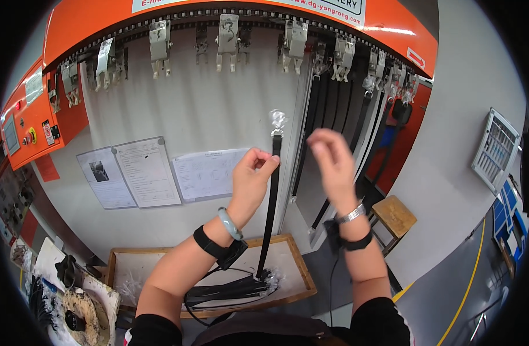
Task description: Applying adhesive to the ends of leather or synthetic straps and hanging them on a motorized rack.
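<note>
A long black strap [271, 202] hangs upright in front of me, held near its top in the pinched thumb and fingers of my left hand [252, 177]. Above that pinch sits a metal ring, topped by a clump of clear plastic wrap [278, 119]. The strap's lower end reaches down to a pile of black straps [224, 292] in a wood-edged tray [302, 262]. To the right of the strap, apart from it, my right hand [336, 170] is raised with bent, loosely parted fingers and nothing visible in them.
Metal clips [227, 43] hang from a chain under the orange machine hood [385, 37]; straps hang from those at the right. An orange control box [31, 130] stands at left, a wooden stool [394, 216] at right. Paper sheets [209, 173] cover part of the panel.
</note>
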`<action>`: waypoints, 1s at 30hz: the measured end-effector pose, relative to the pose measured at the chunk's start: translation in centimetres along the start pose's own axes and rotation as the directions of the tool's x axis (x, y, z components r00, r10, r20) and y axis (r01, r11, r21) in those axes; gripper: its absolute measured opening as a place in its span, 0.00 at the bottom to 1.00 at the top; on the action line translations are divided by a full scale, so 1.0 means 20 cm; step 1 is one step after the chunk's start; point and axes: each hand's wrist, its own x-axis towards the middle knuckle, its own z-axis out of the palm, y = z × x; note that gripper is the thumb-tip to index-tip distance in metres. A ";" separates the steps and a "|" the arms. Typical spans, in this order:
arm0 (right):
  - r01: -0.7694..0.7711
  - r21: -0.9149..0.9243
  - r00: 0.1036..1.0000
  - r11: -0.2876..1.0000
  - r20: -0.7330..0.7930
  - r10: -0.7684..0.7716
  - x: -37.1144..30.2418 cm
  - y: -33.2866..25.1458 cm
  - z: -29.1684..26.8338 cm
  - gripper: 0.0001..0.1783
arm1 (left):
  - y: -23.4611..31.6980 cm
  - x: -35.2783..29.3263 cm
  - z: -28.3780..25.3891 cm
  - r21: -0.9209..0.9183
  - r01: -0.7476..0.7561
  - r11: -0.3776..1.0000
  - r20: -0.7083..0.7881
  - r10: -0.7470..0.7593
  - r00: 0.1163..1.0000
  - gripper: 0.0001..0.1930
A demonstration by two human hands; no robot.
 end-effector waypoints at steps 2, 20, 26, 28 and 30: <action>0.109 -0.083 0.992 0.991 -0.050 -0.113 0.21 -0.08 -0.08 0.14 | -0.01 0.06 0.02 0.071 -0.106 0.992 0.066 0.101 0.993 0.05; -0.254 0.114 0.966 0.960 0.070 0.247 0.97 -0.03 -0.24 0.18 | 0.01 0.41 0.39 0.249 -0.320 0.914 0.101 0.304 0.947 0.07; -0.268 0.117 0.963 0.956 0.072 0.261 0.97 0.00 -0.26 0.16 | 0.00 0.43 0.47 0.302 -0.347 0.888 0.093 0.335 0.938 0.07; -0.273 0.118 0.961 0.955 0.076 0.266 0.98 0.00 -0.26 0.15 | 0.01 0.44 0.49 0.295 -0.352 0.888 0.095 0.340 0.936 0.07; -0.249 0.134 0.968 0.959 0.057 0.244 0.98 0.00 -0.25 0.17 | 0.02 0.46 0.51 0.270 -0.354 0.896 0.087 0.343 0.935 0.07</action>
